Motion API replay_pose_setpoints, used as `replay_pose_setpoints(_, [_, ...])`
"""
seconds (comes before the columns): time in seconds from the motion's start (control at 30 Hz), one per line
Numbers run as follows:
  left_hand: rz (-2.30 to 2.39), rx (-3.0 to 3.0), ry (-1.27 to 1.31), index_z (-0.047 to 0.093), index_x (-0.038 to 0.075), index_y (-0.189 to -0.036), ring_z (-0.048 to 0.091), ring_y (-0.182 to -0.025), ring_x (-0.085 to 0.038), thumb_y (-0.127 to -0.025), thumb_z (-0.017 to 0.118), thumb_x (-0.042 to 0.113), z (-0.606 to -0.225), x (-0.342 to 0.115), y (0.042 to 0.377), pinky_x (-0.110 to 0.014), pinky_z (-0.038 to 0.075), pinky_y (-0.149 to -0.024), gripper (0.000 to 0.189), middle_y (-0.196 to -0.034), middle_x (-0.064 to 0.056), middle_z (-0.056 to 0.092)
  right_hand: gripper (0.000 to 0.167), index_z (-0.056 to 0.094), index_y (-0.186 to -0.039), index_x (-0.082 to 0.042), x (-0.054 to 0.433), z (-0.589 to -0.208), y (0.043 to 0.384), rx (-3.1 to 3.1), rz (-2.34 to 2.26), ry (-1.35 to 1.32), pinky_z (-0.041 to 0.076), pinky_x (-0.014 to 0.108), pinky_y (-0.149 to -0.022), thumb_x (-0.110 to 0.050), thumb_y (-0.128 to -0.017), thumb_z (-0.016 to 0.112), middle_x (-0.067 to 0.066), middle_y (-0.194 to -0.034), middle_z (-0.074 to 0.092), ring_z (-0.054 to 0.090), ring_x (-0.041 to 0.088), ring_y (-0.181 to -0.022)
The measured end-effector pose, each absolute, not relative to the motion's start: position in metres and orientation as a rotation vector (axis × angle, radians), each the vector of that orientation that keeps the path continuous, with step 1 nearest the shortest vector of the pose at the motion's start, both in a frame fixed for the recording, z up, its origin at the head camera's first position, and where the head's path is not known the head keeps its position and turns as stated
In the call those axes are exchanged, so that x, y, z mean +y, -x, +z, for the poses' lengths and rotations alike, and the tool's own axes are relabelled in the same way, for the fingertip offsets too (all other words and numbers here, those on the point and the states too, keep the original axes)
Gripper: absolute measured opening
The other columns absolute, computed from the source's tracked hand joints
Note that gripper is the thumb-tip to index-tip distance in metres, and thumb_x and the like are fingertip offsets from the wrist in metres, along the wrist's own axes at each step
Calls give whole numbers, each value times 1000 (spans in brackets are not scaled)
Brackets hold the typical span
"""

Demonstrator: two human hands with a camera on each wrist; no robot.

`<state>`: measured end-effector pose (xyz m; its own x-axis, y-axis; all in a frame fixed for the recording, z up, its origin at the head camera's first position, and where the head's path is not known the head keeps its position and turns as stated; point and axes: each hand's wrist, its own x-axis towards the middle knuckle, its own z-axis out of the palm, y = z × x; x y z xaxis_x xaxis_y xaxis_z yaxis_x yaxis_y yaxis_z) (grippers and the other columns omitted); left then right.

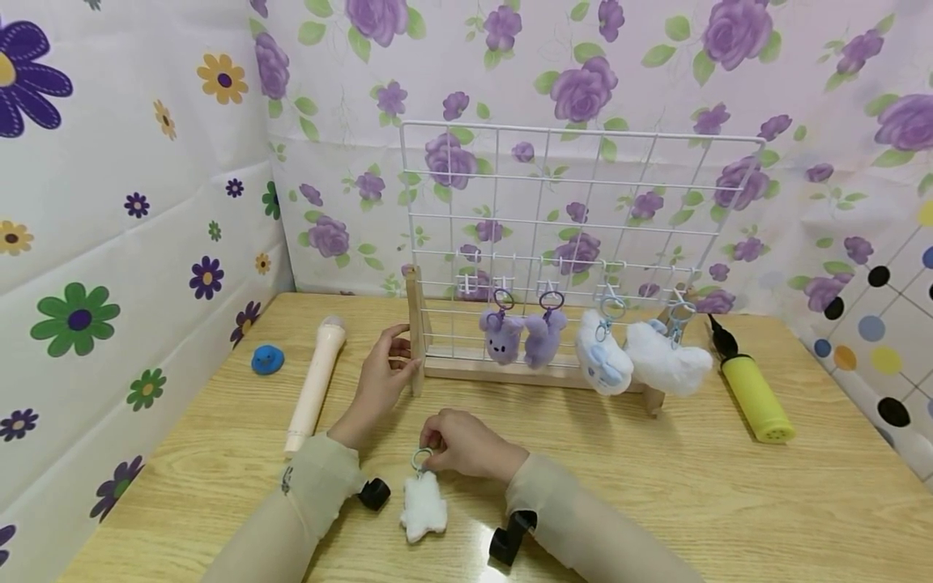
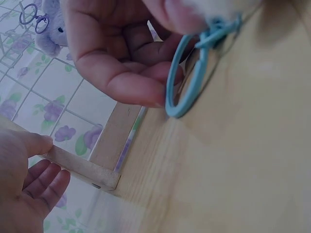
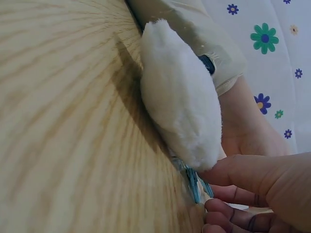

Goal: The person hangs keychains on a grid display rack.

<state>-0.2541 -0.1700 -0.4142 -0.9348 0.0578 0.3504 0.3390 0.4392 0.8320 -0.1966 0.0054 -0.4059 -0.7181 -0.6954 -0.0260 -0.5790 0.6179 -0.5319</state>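
Note:
My left hand (image 1: pixel 385 366) is at the left wooden post (image 1: pixel 416 332) of a white wire grid rack (image 1: pixel 535 220), thumb on one side and fingers on the other. Nearer to me, my right hand (image 1: pixel 466 444) pinches a white plush keychain (image 1: pixel 423 508) at its light blue ring (image 2: pixel 171 92). The plush hangs toward me, low over the table. In the right wrist view its furry white body (image 3: pixel 180 97) lies beside the thumb. On the rack's hooks hang two purple plush keychains (image 1: pixel 501 338) and two larger white plush keychains (image 1: pixel 603 356).
Several white hooks (image 1: pixel 468 283) line the grid to the left. A pale microphone-shaped stick (image 1: pixel 315 389) and a small blue toy (image 1: pixel 267 359) lie left of my left hand. A yellow hand pump (image 1: pixel 756 397) lies right of the rack on the wooden table (image 1: pixel 729 510).

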Motion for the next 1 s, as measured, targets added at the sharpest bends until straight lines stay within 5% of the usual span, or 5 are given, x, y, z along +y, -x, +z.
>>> replay_pose_setpoints(1.0, [-1490, -2400, 363, 40, 4, -140, 58, -102, -32, -90, 65, 2, -415, -169, 254, -40, 53, -84, 56, -114, -22, 58, 9, 67, -95, -9, 17, -399, 193, 2491, -1077, 1003, 47, 17, -65, -3, -91, 62, 2, -84, 67, 56, 5, -74])
